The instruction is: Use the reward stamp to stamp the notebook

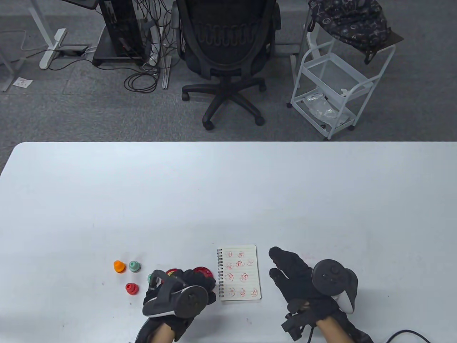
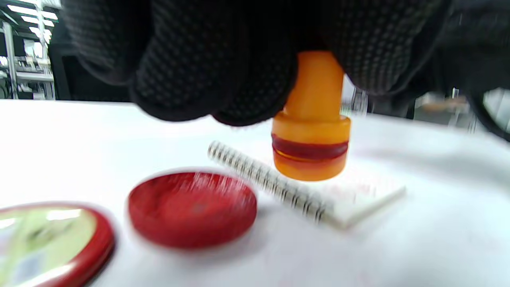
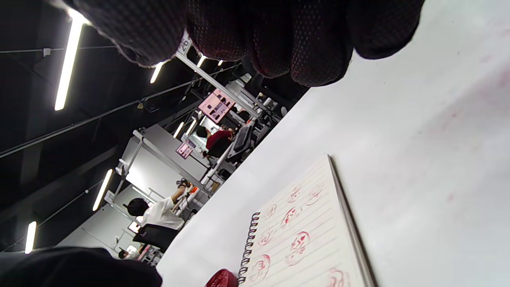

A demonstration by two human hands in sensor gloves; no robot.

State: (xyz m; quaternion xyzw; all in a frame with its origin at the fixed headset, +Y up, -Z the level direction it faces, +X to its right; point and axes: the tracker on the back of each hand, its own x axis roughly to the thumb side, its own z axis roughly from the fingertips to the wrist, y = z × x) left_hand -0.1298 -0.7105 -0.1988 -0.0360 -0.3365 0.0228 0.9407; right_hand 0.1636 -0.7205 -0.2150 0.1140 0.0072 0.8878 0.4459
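My left hand (image 1: pixel 194 286) grips a yellow-orange reward stamp (image 2: pixel 310 131) by its handle and holds it just above the table. In the left wrist view the stamp hangs between the open red ink pad (image 2: pixel 193 207) and the spiral edge of the notebook (image 2: pixel 350 207). The small lined notebook (image 1: pixel 238 273) lies open, with several red stamp marks on its page. My right hand (image 1: pixel 285 266) rests on the table just right of the notebook, fingers spread and holding nothing. The notebook page also shows in the right wrist view (image 3: pixel 306 239).
Loose stamps stand left of my left hand: orange (image 1: pixel 119 266), green (image 1: pixel 134 266) and red (image 1: pixel 131 288). The ink pad's lid (image 2: pixel 51 239) lies beside the pad (image 1: pixel 204 271). An office chair (image 1: pixel 225 53) and a white cart (image 1: pixel 332 82) stand beyond the table's far edge.
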